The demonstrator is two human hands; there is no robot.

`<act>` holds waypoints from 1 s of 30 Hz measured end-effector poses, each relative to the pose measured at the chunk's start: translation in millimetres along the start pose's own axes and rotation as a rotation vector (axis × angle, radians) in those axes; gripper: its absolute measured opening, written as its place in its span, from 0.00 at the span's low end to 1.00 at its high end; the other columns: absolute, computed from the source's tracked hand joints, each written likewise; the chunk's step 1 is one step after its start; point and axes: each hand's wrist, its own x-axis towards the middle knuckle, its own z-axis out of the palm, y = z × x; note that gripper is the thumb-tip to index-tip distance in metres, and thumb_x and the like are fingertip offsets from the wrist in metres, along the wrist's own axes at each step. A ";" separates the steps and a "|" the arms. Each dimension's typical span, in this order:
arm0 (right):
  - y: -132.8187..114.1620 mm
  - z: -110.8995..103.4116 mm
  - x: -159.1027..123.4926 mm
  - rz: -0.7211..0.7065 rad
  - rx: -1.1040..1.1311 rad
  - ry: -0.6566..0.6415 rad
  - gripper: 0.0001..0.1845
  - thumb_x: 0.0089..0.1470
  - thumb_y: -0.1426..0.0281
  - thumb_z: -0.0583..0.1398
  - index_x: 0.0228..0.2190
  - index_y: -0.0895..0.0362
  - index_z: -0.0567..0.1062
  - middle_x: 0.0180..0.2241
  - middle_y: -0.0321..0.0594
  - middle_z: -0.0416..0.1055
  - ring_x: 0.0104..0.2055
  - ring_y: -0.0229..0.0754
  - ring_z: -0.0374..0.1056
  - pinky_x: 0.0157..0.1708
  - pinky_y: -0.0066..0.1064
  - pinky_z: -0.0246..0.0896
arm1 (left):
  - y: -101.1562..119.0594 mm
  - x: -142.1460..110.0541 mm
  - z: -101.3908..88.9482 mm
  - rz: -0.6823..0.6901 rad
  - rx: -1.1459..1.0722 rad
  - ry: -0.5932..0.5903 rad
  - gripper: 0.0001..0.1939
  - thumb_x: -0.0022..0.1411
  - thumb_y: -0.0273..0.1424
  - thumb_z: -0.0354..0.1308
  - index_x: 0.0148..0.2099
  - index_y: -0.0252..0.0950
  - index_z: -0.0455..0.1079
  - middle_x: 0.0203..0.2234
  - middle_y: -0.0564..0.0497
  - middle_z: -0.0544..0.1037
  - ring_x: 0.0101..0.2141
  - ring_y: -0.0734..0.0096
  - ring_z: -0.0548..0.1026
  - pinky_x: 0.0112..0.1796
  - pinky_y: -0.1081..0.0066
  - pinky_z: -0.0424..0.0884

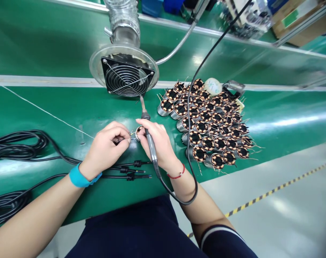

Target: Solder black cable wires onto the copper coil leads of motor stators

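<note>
My right hand (159, 143) is closed around a soldering iron (151, 144), its tip pointing away from me toward the fan. Those same fingers also touch a small motor stator (138, 133) with copper windings, mostly hidden behind them. Just left of it, my left hand (109, 145) is pinched, with thin wire ends (132, 136) showing at its fingertips beside the stator. A pale thin strand (47, 113) runs from the upper left to behind my left hand. Black cables (130, 176) with stripped ends lie below both hands.
Many similar stators (207, 143) stand grouped on the right of the green bench (71, 104). A fume fan (127, 79) with a duct faces me. The iron's black cord (189, 118) loops over my right forearm. Coiled cables (20, 143) lie left.
</note>
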 end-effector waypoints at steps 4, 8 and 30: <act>0.0 9.9 -0.8 -0.004 -0.036 0.046 0.19 0.60 0.73 0.54 0.53 0.54 0.64 0.35 0.35 0.76 0.39 0.43 0.67 0.43 0.37 0.58 | -1.9 0.1 1.0 -0.023 -0.018 0.005 0.05 0.56 0.22 0.56 0.29 0.35 0.70 0.32 0.53 0.73 0.33 0.76 0.71 0.31 0.76 0.66; -3.0 0.7 -13.3 -0.019 0.027 0.140 0.22 0.59 0.73 0.55 0.55 0.51 0.63 0.38 0.35 0.77 0.42 0.42 0.69 0.46 0.38 0.61 | -1.5 0.6 2.3 -0.041 -0.010 0.011 0.05 0.55 0.23 0.57 0.29 0.35 0.70 0.31 0.53 0.73 0.32 0.76 0.71 0.30 0.76 0.66; -10.5 -0.9 -71.8 -0.023 0.249 0.418 0.11 0.52 0.71 0.60 0.40 0.52 0.70 0.26 0.35 0.75 0.27 0.39 0.71 0.26 0.31 0.70 | 0.8 2.8 5.0 -0.122 -0.010 0.023 0.05 0.54 0.25 0.57 0.27 0.36 0.71 0.31 0.52 0.73 0.29 0.76 0.70 0.26 0.74 0.65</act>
